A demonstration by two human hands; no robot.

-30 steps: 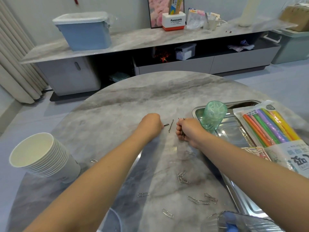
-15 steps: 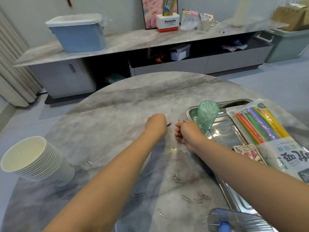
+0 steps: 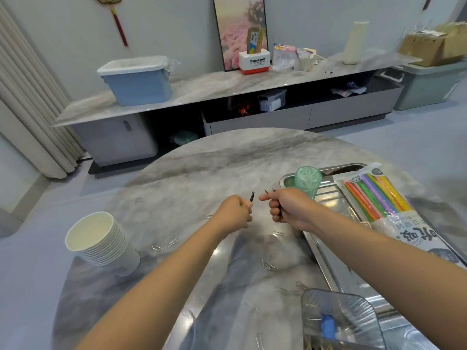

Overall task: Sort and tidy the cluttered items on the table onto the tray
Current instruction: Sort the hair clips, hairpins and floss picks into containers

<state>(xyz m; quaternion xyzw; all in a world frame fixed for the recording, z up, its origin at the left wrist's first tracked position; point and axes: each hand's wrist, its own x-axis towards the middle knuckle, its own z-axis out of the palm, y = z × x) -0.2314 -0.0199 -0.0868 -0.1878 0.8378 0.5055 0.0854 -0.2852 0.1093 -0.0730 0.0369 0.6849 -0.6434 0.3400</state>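
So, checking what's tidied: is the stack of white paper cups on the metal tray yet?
No, the stack of white paper cups stands on the marble table, far left of the metal tray.

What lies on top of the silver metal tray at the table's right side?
On the silver metal tray stand a translucent green plastic cup and a packet of coloured straws. Whatever lies under the packet is hidden.
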